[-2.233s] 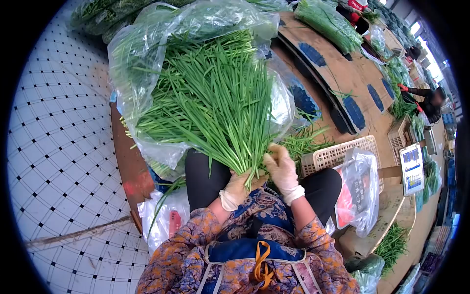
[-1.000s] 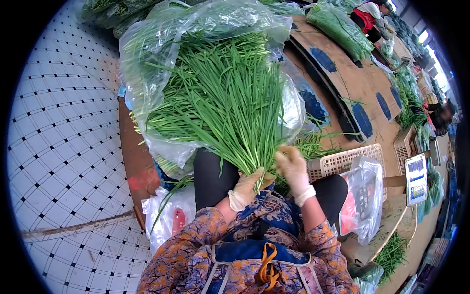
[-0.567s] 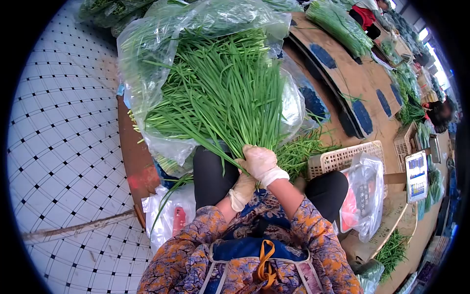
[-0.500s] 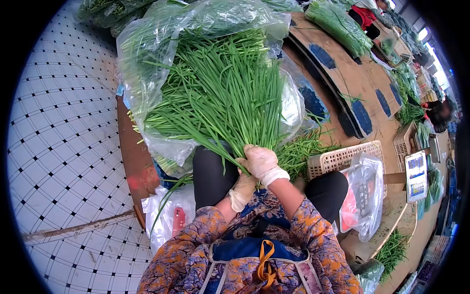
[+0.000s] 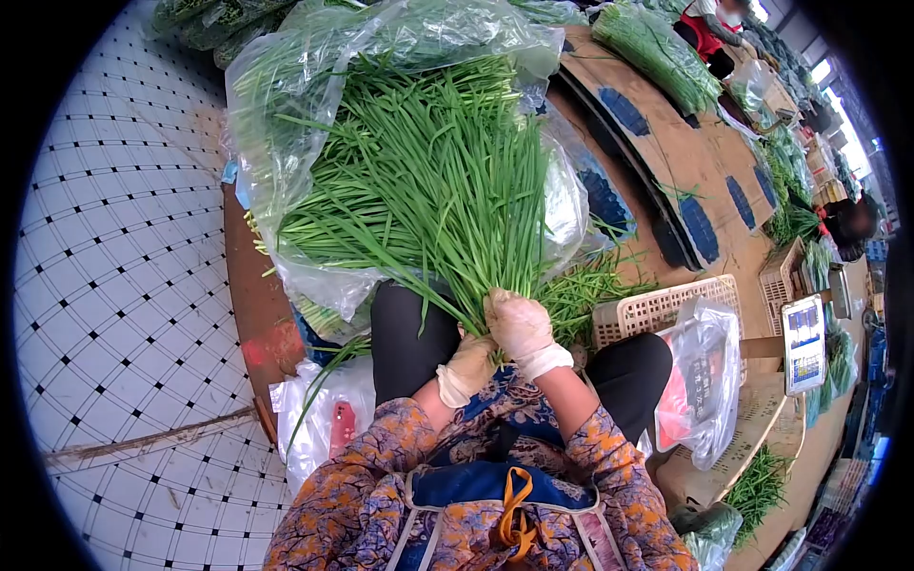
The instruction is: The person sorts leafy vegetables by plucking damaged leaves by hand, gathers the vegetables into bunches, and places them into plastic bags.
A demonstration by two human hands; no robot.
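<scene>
In thin whitish gloves, both my hands are at the stem end of a bunch of garlic chives (image 5: 471, 238). My left hand (image 5: 466, 367) is closed around the lower stems, its fingers partly hidden. Just above and to its right, my right hand (image 5: 517, 328) is wrapped around the same bunch. The long green leaves fan upward over a large heap of chives (image 5: 381, 143) in an open clear plastic bag (image 5: 276, 71). Loose chive pieces (image 5: 581, 303) lie right of my hands.
A beige plastic basket (image 5: 666, 303) and a bagged item (image 5: 703, 381) are to my right, near a scale display (image 5: 804, 344). White plastic with a red object (image 5: 344, 425) lies left of my knee. Tiled floor (image 5: 133, 276) spreads left; co-workers (image 5: 850, 221) are at far right.
My right hand has shifted slightly down and to the right, still around the stems, and the bunch's lower end has moved with it. My left hand stays nearly in place.
</scene>
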